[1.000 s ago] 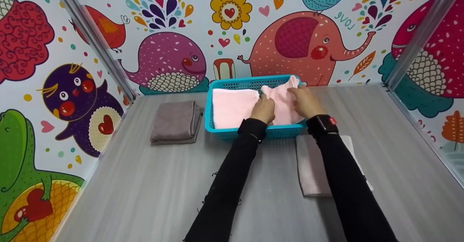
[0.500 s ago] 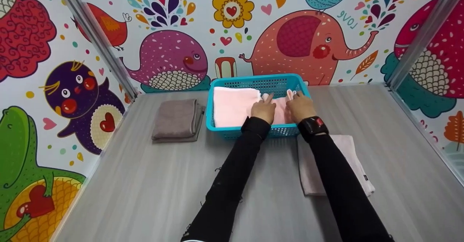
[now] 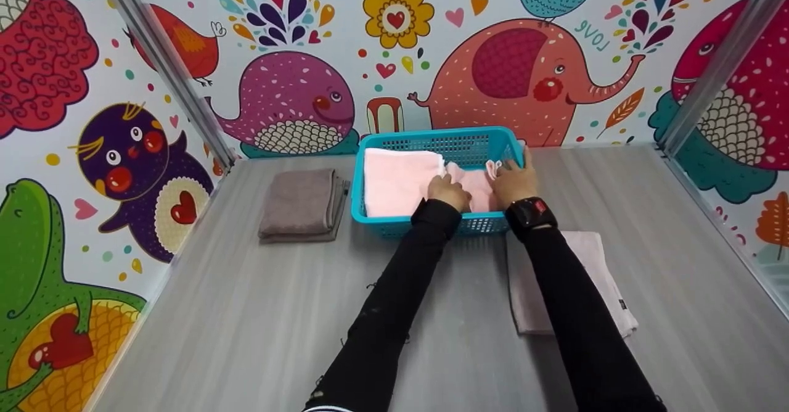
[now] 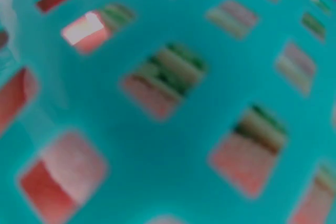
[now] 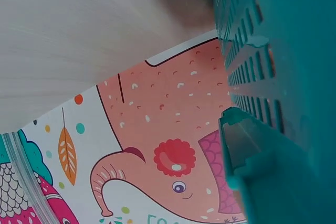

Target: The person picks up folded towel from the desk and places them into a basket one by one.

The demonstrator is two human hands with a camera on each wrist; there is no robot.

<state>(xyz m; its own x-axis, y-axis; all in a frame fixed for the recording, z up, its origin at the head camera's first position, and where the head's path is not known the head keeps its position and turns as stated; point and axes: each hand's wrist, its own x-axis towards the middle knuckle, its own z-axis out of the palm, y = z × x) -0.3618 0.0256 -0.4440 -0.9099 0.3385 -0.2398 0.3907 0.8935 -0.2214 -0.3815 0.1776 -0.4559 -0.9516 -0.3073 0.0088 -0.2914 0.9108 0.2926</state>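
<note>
- Your left hand [image 3: 450,193] and right hand [image 3: 516,182] partly hide the rumpled pink towel [image 3: 482,189] in the basket [image 3: 459,145]; either's grip can't be told.
- Before the basket, your sleeve [image 3: 582,307] cuts across a pale towel [image 3: 530,307].

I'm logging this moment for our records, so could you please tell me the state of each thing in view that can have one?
Blue basket: upright, partly filled
Left pink towel: folded, inside basket
Right pink towel: inside basket, upper corner bunched
Gray towel: folded, on table
Pale pink towel: laid flat, partly hidden
Left hand: on right pink towel, grip unclear
Right hand: at basket's right end, grip unclear
</note>
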